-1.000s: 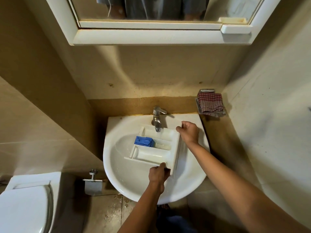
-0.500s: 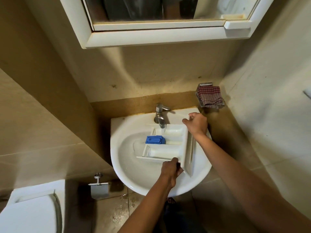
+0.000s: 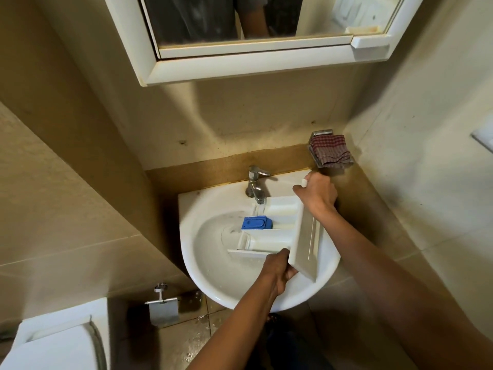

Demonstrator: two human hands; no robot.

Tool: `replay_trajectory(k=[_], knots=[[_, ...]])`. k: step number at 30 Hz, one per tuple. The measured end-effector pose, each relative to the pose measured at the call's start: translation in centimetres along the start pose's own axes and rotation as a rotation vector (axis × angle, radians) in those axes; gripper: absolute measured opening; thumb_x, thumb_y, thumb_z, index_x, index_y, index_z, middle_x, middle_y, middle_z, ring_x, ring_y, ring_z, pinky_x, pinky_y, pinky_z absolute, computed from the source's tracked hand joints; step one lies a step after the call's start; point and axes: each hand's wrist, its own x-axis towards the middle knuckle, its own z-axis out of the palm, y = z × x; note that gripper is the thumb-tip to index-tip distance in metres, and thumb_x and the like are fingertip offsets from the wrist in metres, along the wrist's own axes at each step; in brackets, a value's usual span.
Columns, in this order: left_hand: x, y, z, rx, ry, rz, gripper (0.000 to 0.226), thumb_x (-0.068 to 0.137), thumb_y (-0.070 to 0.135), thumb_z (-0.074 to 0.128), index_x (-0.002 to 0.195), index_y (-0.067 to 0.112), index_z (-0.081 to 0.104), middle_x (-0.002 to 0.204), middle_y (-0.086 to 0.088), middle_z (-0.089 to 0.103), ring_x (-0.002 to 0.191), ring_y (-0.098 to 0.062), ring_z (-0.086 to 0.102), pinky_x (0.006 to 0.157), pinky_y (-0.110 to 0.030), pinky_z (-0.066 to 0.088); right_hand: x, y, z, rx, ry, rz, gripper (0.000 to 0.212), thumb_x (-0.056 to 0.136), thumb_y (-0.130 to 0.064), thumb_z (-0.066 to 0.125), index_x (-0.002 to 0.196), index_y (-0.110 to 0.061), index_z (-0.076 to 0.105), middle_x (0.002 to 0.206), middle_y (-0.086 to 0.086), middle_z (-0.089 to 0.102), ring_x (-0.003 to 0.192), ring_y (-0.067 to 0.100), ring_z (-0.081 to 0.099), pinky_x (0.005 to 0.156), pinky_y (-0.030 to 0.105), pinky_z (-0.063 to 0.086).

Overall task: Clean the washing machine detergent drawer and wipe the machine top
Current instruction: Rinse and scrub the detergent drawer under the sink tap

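The white detergent drawer point(image 3: 274, 233) lies across the white sink basin point(image 3: 202, 252), its front panel raised toward the right. A blue insert point(image 3: 256, 222) sits in its middle compartment. Water runs from the chrome tap point(image 3: 255, 186) into the drawer's far compartment. My left hand point(image 3: 277, 271) grips the near corner of the front panel. My right hand point(image 3: 316, 193) grips the far corner of the panel, by the sink's back right edge.
A red checked cloth point(image 3: 330, 150) lies folded on a small metal wall holder at the right. A mirror cabinet point(image 3: 256, 62) hangs above the sink. A toilet point(image 3: 50, 343) stands at lower left, with a paper holder point(image 3: 162, 307) beside it. The floor tiles are wet.
The drawer's front panel has been tilted up further, and both hands moved with it. The view has shifted left and up.
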Motion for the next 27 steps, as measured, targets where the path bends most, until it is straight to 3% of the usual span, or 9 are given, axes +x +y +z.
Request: replay_trajectory(k=[8, 13, 19, 23, 27], knots=[[-0.3, -0.5, -0.2, -0.051, -0.079, -0.048, 0.012, 0.093, 0.015, 0.061, 0.090, 0.007, 0.069, 0.073, -0.006, 0.071, 0.067, -0.015, 0.065, 0.056, -0.023, 0.057, -0.5, -1.2, -1.0, -0.112, 0.034, -0.105, 0.041, 0.081, -0.041, 0.066, 0.108, -0.010, 0.065, 0.107, 0.010, 0.065, 0.099, 0.027, 0.061, 0.074, 0.037, 0.054], [-0.4, -0.8, -0.7, -0.091, -0.073, -0.051, 0.011, 0.093, 0.014, 0.062, 0.089, 0.007, 0.069, 0.075, -0.007, 0.071, 0.069, -0.017, 0.066, 0.059, -0.025, 0.057, -0.2, -1.3, -1.0, -0.060, -0.017, -0.132, 0.043, 0.078, -0.039, 0.069, 0.109, -0.011, 0.062, 0.107, 0.006, 0.065, 0.100, 0.026, 0.061, 0.070, 0.031, 0.051], [0.7, -2.6, -1.0, -0.007, 0.203, 0.007, 0.018, 0.087, 0.011, 0.059, 0.089, -0.005, 0.066, 0.085, -0.019, 0.067, 0.069, -0.026, 0.061, 0.056, -0.026, 0.052, 1.0, 1.2, 0.9, 0.268, -0.203, -0.001, 0.030, 0.070, -0.025, 0.074, 0.092, -0.011, 0.059, 0.093, 0.003, 0.063, 0.084, 0.020, 0.061, 0.065, 0.027, 0.047], [1.1, -3.3, -1.6, 0.115, 0.397, 0.096, 0.026, 0.090, 0.013, 0.055, 0.067, 0.002, 0.058, 0.066, -0.012, 0.058, 0.058, -0.024, 0.052, 0.060, -0.027, 0.046, 0.8, 2.4, 2.9, 0.498, -0.278, 0.103, 0.020, 0.069, -0.013, 0.073, 0.086, -0.009, 0.063, 0.082, 0.003, 0.063, 0.076, 0.017, 0.058, 0.057, 0.020, 0.042], [1.1, -2.4, -2.9, 0.130, 0.477, 0.117, 0.025, 0.091, 0.010, 0.056, 0.067, 0.001, 0.057, 0.064, -0.011, 0.060, 0.055, -0.021, 0.055, 0.049, -0.021, 0.043, 0.4, 3.0, 5.1, 0.652, -0.263, 0.147, 0.014, 0.068, -0.004, 0.072, 0.080, -0.007, 0.066, 0.077, 0.003, 0.064, 0.066, 0.013, 0.056, 0.048, 0.009, 0.039]])
